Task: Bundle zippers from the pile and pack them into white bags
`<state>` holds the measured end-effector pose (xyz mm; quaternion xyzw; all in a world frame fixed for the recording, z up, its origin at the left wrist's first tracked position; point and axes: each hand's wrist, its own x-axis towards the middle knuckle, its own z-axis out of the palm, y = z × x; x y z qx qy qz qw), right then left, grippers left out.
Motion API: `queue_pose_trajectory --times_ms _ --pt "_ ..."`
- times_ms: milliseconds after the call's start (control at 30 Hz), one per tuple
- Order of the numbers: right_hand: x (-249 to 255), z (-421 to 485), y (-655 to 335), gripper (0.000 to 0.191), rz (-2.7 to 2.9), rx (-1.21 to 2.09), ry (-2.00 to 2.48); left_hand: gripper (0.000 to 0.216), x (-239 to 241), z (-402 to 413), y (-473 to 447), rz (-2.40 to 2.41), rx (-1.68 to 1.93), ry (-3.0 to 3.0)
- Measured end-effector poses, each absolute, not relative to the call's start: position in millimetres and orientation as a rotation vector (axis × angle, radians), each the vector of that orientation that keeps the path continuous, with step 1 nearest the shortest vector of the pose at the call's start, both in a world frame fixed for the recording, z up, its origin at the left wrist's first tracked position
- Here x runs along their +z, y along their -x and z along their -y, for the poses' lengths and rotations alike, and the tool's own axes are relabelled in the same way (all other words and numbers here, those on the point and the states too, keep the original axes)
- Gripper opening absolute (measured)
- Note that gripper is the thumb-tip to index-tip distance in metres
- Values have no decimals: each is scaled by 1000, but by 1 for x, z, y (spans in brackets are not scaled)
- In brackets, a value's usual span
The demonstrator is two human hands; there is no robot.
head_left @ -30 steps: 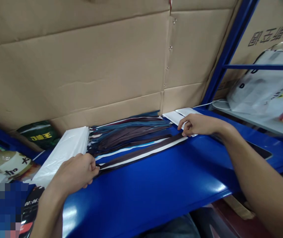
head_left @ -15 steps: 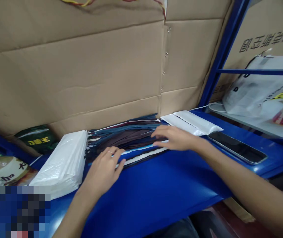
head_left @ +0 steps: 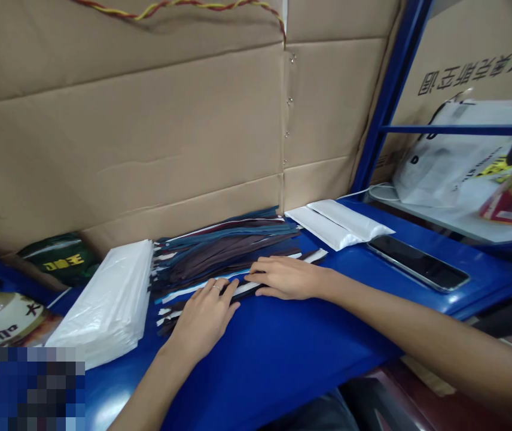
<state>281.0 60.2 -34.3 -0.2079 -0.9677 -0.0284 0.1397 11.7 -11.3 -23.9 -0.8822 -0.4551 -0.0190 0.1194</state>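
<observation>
Long, flat fabric strips (head_left: 211, 256) in dark brown, teal, blue and white lie side by side on the blue tabletop (head_left: 256, 359). My left hand (head_left: 206, 317), with a ring on one finger, rests its outstretched fingers on the nearest strips. Close beside it, my right hand (head_left: 289, 277) lies palm down over the same front strips, fingers extended and thumb apart. A white strip (head_left: 246, 288) shows between the two hands. Both hands touch the strips; neither visibly grips one. The undersides of the fingers are hidden.
A stack of white plastic sleeves (head_left: 103, 293) stands left of the strips. Behind it are a dark green packet (head_left: 58, 260) and a jar (head_left: 5, 317). Two white packets (head_left: 350, 221) and a phone (head_left: 420, 263) lie at right. A cardboard wall (head_left: 148, 137) closes the back.
My right hand has come down and left, nearer my left hand, onto the front strips. My left hand has shifted slightly right. The front strips now lie more spread out. The view has turned slightly.
</observation>
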Motion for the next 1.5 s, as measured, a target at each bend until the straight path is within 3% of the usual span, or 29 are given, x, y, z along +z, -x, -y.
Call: queue_pose_trajectory --times_ms 400,700,867,1033,1167,1367,1500 --pt "-38 -53 -265 22 2882 -417 606 48 -24 10 -23 1148 103 2490" --pt "-39 -52 -260 16 2849 -422 594 34 -30 5 -23 1125 71 2425" --pt "-28 -43 -262 19 2838 -252 726 31 -26 8 -23 1263 33 2430" --pt "-24 -37 -259 41 2766 -83 751 35 -23 8 -25 1321 67 2416" --pt "-25 -38 -258 22 2831 -149 846 35 -12 17 -29 1417 44 2494" --pt "-24 -39 -262 28 2804 -428 773 50 13 21 -29 1613 -564 2815" --pt "-25 -38 -261 32 2759 -572 668 63 25 2 -32 1800 -450 2924"
